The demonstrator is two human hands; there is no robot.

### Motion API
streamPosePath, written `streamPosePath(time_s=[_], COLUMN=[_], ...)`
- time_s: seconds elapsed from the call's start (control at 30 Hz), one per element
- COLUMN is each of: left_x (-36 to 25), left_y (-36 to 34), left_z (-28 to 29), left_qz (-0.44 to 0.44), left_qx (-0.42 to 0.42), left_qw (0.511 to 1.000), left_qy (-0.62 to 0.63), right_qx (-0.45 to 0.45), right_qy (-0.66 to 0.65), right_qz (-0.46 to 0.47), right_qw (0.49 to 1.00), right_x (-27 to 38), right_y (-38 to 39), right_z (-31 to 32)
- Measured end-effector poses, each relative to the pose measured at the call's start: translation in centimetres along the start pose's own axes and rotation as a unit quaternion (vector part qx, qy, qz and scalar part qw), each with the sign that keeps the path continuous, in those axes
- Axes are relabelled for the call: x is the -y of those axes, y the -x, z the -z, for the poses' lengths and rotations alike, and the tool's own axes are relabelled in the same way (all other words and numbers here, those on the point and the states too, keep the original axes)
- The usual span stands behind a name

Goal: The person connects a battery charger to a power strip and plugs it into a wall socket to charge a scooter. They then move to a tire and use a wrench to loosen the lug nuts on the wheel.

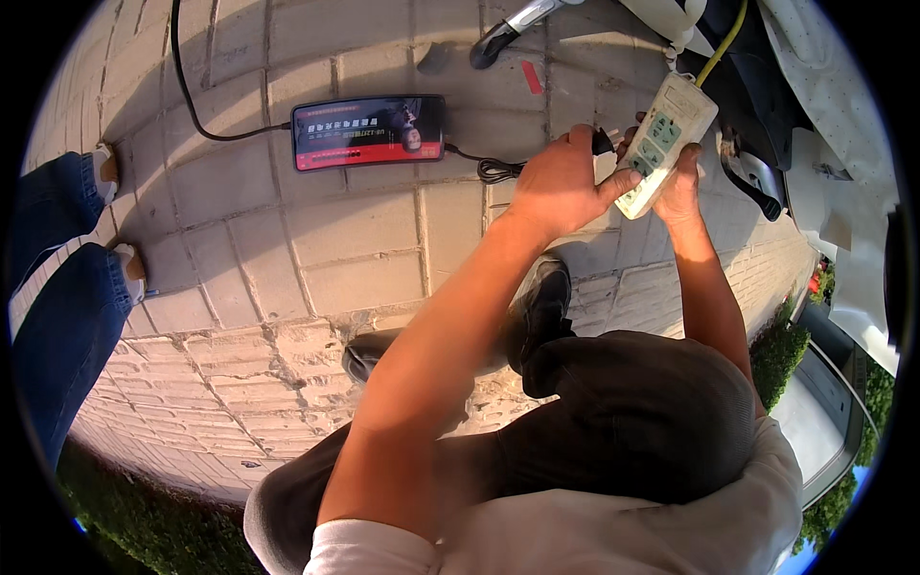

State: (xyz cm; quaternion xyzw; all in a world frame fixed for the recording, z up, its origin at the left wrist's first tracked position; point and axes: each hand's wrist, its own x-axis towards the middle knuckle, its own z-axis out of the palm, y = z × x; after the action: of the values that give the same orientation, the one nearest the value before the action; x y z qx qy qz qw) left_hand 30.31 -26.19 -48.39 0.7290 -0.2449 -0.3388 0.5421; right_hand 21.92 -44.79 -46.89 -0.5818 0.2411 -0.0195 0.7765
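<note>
In my right hand (pixel 681 187) is a white power strip (pixel 679 103) with green socket faces, tilted, its lower end toward me. My left hand (pixel 563 184) pinches a black plug (pixel 602 143) with metal prongs, just left of the strip and apart from its sockets. The left thumb presses against the strip's side. A black cord (pixel 498 172), bundled in loops, lies beside my left hand and runs to a flat black-and-red rectangular device (pixel 369 155) on the paving. A second black cable (pixel 195 115) leaves the device's far left end.
A yellow cord (pixel 728 43) comes off the strip's top. A metal stand leg with black foot (pixel 491 46) rests on the bricks, near a red scrap (pixel 532 78). White-and-black vehicle parts (pixel 757 172) crowd the right. Another person's jeans and shoes (pixel 72 278) are at left.
</note>
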Motion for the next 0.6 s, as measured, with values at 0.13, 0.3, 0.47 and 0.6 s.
streamPosePath(time_s=[0.13,0.3,0.47,0.6], left_x=[-1.1,-1.8,-2.3,-2.6], left_y=[-1.4,-1.1,-1.5,-1.9], left_z=[1.9,1.5,1.1,1.3], left_qz=[-0.081,-0.051,-0.046,-0.041], left_qx=[-0.055,0.006,-0.004,0.002], left_qw=[0.994,0.995,0.997,0.999], left_qy=[0.041,0.080,0.056,0.005], right_qx=[-0.090,-0.049,-0.083,-0.073], right_qy=[-0.053,-0.014,0.065,0.093], right_qz=[-0.032,0.014,0.079,0.090], right_qw=[0.994,0.999,0.991,0.989], right_x=[0.1,-0.2,-0.8,0.1], right_y=[-1.3,-0.3,-1.1,-1.1], right_z=[-1.6,-1.3,-1.5,-2.1])
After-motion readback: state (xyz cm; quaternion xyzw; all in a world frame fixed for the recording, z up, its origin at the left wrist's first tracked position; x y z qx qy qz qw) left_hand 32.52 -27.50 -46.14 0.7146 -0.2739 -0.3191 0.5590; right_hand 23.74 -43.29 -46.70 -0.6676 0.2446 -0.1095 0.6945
